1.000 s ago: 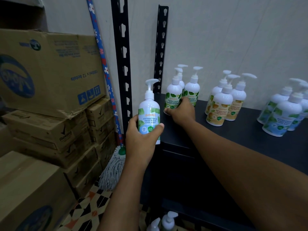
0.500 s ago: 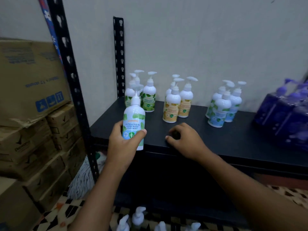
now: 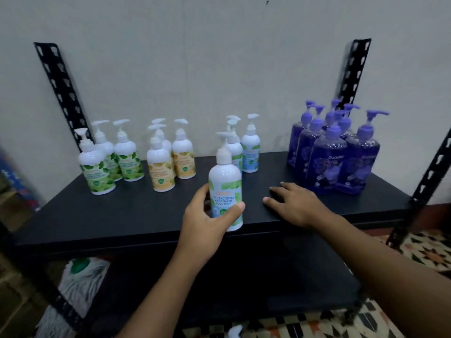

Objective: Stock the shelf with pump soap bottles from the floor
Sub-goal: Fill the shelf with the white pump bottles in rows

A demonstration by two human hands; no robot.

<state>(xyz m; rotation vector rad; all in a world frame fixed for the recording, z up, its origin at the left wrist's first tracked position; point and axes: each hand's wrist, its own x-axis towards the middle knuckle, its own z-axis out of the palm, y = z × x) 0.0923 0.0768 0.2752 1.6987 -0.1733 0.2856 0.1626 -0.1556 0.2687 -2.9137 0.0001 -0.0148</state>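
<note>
Currently the left hand (image 3: 207, 220) grips a mint bottle (image 3: 225, 189) around its lower body, thumb across the label front and fingers wrapped behind. This bottle stands upright at the front edge of the shelf (image 3: 122, 215); whether its base touches the shelf surface cannot be determined. Its white pump nozzle points left. The right hand (image 3: 296, 206) lies palm down on the shelf just right of the mint bottle, fingers spread and loosely extended, holding nothing. Relative to the mint bottle, four groups of bottles stand farther back on the shelf, toward the wall. Far left: the green bottles (image 3: 97, 167), white with green leaf labels. Left, nearer: the yellow bottles (image 3: 161, 167), white with yellow labels. Directly behind: the blue-label bottles (image 3: 250, 152), the nearest one partly hidden by the mint bottle. Right, beyond the right hand: the purple bottles (image 3: 327, 162), translucent with purple pumps, packed closely together. Below and left of the mint bottle, under the shelf, a mop head (image 3: 80, 289) is visible against a front post. A patterned tile floor (image 3: 427, 250) shows at lower right.
</note>
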